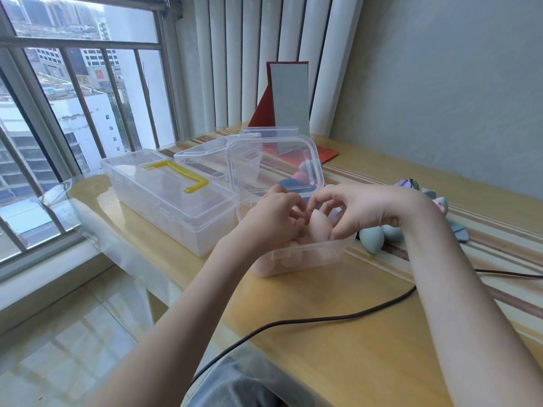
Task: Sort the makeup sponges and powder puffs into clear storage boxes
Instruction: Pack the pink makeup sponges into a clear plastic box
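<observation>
- the bench (338,333) is a yellow wooden top under a clear cover, with brown stripes along its far side; it stands beside a barred window.
- a long clear box with a yellow handle (179,173) on its closed lid lies at the left of the bench; the box (164,207) looks empty, though its walls are hazy.
- behind it a second clear box (211,160) sits with its lid closed.
- a red folding mirror (289,98) stands upright at the far edge, against the white blinds.
- the small open box (296,257) is in the middle, its clear lid (273,163) tilted up at the back; pink sponges lie heaped inside.
- the left hand (279,212) reaches into this box, fingers curled against a pink sponge (318,227) that stands point-up above the rim.
- the right hand (361,207) comes from the other side, thumb and fingers pinching the same sponge; both hands grasp it.
- through the lid a pink, a blue and a pale sponge (299,177) show on the bench behind.
- loose teal sponges (379,235) lie just right of the open box, under the right wrist; more sponges, purple and pale blue, lie further right.
- a dark cable (293,321) snakes across the near bench.
</observation>
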Motion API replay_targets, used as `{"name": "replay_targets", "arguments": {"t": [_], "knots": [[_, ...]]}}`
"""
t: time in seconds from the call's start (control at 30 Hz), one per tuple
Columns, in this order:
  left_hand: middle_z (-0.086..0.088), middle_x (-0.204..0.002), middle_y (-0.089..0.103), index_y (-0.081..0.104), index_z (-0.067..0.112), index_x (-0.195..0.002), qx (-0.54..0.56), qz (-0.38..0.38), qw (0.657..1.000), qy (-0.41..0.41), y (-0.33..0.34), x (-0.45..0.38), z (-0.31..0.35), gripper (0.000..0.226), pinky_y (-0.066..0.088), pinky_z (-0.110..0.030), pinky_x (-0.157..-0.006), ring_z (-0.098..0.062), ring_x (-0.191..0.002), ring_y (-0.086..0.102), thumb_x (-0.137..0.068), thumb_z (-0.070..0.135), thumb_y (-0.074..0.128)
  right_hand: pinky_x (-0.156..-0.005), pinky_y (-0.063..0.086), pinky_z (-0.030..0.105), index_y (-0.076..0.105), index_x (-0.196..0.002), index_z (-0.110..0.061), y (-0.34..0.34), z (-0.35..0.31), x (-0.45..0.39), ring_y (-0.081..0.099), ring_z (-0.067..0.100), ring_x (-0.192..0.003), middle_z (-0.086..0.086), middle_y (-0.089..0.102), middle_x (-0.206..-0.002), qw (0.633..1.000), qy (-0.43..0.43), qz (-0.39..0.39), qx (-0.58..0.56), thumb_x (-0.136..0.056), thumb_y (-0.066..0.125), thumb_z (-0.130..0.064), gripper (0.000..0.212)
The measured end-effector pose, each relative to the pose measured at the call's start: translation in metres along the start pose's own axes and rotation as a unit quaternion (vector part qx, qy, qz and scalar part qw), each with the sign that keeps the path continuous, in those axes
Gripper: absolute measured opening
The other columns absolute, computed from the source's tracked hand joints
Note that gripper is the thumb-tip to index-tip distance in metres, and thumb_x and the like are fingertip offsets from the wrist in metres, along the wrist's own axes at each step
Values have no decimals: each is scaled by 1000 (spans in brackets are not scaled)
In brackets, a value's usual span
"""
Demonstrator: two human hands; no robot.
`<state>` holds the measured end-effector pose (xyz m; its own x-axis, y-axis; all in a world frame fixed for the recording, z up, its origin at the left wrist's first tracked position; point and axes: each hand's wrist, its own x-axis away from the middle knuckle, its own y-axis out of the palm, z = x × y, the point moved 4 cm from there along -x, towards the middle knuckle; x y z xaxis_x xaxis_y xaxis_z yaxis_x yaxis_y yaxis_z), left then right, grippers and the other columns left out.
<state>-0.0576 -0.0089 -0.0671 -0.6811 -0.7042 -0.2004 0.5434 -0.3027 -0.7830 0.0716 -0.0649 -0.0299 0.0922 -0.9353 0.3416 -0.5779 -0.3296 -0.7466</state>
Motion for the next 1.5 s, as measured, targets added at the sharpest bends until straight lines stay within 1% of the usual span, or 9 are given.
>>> {"name": "replay_targets", "arguments": {"t": [0.2,0.33,0.6,0.8,0.87,0.97,1.17,1.37,1.5], "knots": [[-7,-111,51,67,13,-99,-41,9,999,11,-1,0,1,18,48,-37,-89,-21,-97,61,-83,11,59,-67,49,9,60,-112,-38,3,2,5,64,-2,-95,-6,60,-116,998,19,-55,-16,-85,71,-21,34],[-3,-100,51,67,14,-95,-47,20,999,17,0,0,0,13,48,-36,-89,-20,-98,58,-83,16,63,-58,47,10,67,-90,-18,2,1,-2,65,-2,-69,-1,69,-88,999,24,8,-35,-81,76,-16,13],[3,-92,49,67,16,-92,-65,29,997,22,1,-1,0,12,48,-37,-85,-19,-95,56,-80,15,65,-60,44,22,60,-93,-29,11,-5,-6,62,8,-74,-8,73,-85,983,93,5,160,-79,64,-28,15],[3,-90,50,66,17,-88,-62,32,997,18,2,-3,-1,9,49,-36,-84,-18,-92,55,-79,16,65,-55,43,13,62,-101,-26,12,-5,0,61,-6,-69,-11,64,-82,990,85,-18,114,-87,59,-54,32],[3,-89,50,65,18,-86,-63,33,997,19,1,-2,-1,7,49,-35,-83,-18,-91,55,-79,17,65,-58,44,18,64,-96,-21,15,-7,-6,62,2,-73,-8,66,-83,986,98,-8,135,-85,58,-60,41],[3,-89,50,63,20,-83,-66,32,997,18,1,-2,-1,5,48,-33,-80,-17,-91,55,-78,18,65,-55,42,20,66,-87,-20,19,-9,-13,61,8,-70,-4,68,-79,980,94,-22,173,-85,61,-53,33],[2,-92,50,65,16,-88,-75,25,997,8,2,-3,0,13,50,-41,-81,-21,-91,55,-75,16,64,-66,47,27,54,-101,-22,18,-5,-15,61,17,-88,3,63,-102,977,112,3,180,-82,67,-23,23],[3,-90,50,64,16,-84,-79,33,996,11,1,-2,0,11,50,-36,-77,-21,-89,55,-74,14,65,-58,39,21,51,-101,-30,14,-2,-8,56,3,-73,-11,58,-85,981,91,-18,171,-84,64,-48,28],[5,-88,49,65,17,-88,-87,38,995,16,-1,-2,1,13,42,-26,-69,-17,-87,54,-75,16,66,-65,58,19,55,-97,-19,2,0,-5,72,6,-73,2,75,-79,996,80,27,-23,-86,71,-28,21]]}}
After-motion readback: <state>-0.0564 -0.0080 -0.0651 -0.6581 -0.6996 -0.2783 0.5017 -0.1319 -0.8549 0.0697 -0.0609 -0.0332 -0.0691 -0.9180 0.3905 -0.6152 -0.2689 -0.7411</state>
